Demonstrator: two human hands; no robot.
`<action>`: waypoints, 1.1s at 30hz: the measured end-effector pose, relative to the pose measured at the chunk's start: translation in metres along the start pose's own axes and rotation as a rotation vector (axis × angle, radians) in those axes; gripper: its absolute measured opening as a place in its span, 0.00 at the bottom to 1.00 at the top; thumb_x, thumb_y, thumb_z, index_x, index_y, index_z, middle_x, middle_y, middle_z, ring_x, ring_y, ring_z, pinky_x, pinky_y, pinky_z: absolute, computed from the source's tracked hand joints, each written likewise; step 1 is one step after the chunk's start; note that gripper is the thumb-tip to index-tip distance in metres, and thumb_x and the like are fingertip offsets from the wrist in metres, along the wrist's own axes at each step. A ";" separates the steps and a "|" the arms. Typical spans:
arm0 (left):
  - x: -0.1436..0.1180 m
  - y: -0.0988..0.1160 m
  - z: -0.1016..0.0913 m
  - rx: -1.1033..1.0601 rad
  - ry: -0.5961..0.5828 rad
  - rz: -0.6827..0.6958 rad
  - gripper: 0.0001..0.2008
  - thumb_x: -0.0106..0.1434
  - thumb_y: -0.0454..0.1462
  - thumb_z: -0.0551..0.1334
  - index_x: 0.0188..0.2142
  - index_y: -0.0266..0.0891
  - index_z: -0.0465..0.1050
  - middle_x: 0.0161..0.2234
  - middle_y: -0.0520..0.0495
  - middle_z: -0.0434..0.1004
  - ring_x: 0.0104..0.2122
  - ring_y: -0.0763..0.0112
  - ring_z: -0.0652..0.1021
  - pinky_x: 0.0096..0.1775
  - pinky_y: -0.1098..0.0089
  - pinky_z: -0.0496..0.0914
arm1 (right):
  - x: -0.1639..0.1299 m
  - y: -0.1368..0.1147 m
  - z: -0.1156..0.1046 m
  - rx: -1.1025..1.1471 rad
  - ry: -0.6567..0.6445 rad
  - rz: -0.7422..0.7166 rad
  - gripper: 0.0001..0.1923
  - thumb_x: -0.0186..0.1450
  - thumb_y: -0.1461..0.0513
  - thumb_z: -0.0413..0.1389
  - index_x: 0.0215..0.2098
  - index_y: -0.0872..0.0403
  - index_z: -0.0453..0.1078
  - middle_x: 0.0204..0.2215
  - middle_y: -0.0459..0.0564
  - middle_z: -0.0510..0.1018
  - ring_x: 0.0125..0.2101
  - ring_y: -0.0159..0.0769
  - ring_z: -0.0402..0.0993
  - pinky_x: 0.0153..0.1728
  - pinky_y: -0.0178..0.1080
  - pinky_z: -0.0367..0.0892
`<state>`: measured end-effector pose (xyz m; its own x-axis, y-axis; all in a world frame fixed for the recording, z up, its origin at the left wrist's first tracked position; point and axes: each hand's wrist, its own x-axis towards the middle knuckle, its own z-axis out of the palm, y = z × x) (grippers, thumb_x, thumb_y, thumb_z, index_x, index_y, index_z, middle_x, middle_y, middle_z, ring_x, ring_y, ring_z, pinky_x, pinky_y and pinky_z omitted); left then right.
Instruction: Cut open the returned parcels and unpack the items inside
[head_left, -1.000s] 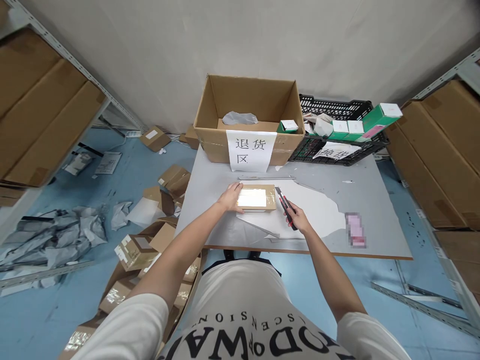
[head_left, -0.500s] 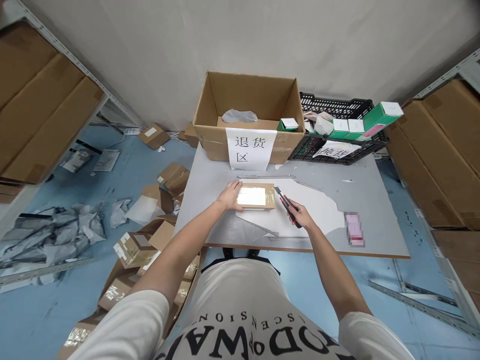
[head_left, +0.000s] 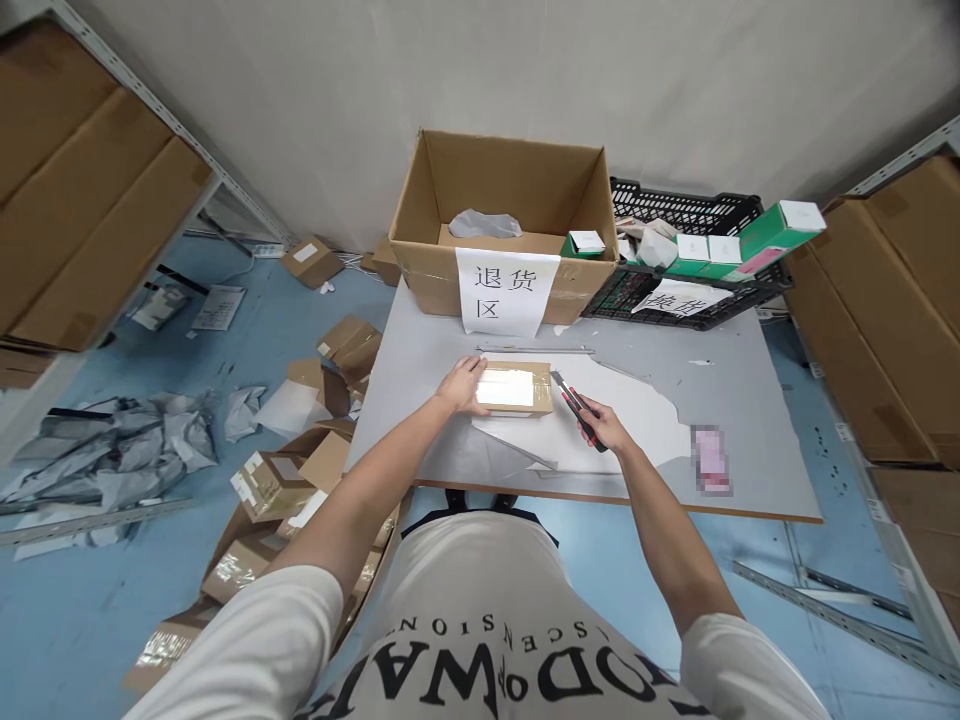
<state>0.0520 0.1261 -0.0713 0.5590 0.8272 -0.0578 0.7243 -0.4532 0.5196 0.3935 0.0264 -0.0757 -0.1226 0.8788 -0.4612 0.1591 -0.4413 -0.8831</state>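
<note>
A small taped cardboard box (head_left: 541, 392) with a white label lies on a white sheet (head_left: 637, 415) on the table. My left hand (head_left: 463, 386) grips the box's left end, fingers over the top and thumb at the near side. In my right hand (head_left: 604, 426) is a black and red utility knife (head_left: 574, 402), its blade out and pointing up and left. The blade tip is close to the box's right end; whether it touches the cardboard I cannot tell.
A large open carton (head_left: 427, 275) with a paper sign stands at the table's back. Right of it, a black crate (head_left: 694, 208) holds green boxes. A pink blurred item (head_left: 711, 460) lies on the table's right. Opened boxes (head_left: 274, 487) and grey bags (head_left: 142, 455) cover the floor left.
The camera view has shifted slightly. My left hand stays on the box, and the knife remains in my right hand by the box's right end.
</note>
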 end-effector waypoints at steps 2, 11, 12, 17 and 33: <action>0.000 0.001 -0.001 0.024 -0.011 0.000 0.61 0.30 0.51 0.71 0.60 0.26 0.53 0.57 0.28 0.59 0.58 0.44 0.59 0.60 0.59 0.48 | -0.004 0.002 0.000 -0.026 -0.023 0.004 0.39 0.59 0.48 0.55 0.64 0.53 0.54 0.17 0.40 0.69 0.12 0.27 0.62 0.11 0.31 0.61; 0.001 0.002 -0.004 0.088 -0.027 -0.026 0.59 0.31 0.52 0.71 0.61 0.30 0.53 0.57 0.31 0.60 0.57 0.44 0.60 0.58 0.57 0.54 | -0.028 -0.002 0.001 -0.112 -0.159 0.070 0.33 0.60 0.49 0.54 0.61 0.51 0.59 0.17 0.40 0.68 0.12 0.25 0.61 0.12 0.30 0.59; 0.001 0.003 -0.004 0.090 -0.022 -0.025 0.59 0.31 0.52 0.70 0.61 0.30 0.53 0.57 0.31 0.60 0.57 0.44 0.60 0.58 0.57 0.54 | -0.031 -0.001 0.003 -0.104 -0.164 0.080 0.33 0.61 0.49 0.54 0.62 0.51 0.58 0.17 0.40 0.68 0.12 0.25 0.61 0.12 0.29 0.59; -0.001 0.001 -0.003 0.091 -0.008 0.015 0.59 0.32 0.52 0.70 0.61 0.27 0.53 0.57 0.29 0.59 0.58 0.45 0.59 0.59 0.57 0.53 | -0.038 0.000 0.008 -0.066 -0.138 0.108 0.34 0.60 0.49 0.54 0.62 0.51 0.57 0.18 0.40 0.69 0.12 0.25 0.61 0.13 0.30 0.58; -0.009 -0.007 -0.008 -0.082 -0.071 0.034 0.64 0.30 0.56 0.70 0.63 0.30 0.50 0.62 0.28 0.50 0.62 0.43 0.51 0.60 0.55 0.49 | -0.049 0.056 0.021 0.030 0.414 -0.009 0.36 0.59 0.52 0.48 0.64 0.50 0.51 0.28 0.44 0.72 0.20 0.29 0.66 0.22 0.35 0.67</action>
<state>0.0392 0.1247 -0.0679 0.6120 0.7848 -0.0976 0.6707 -0.4497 0.5899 0.3876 -0.0453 -0.1041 0.2816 0.8787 -0.3854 0.1308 -0.4331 -0.8918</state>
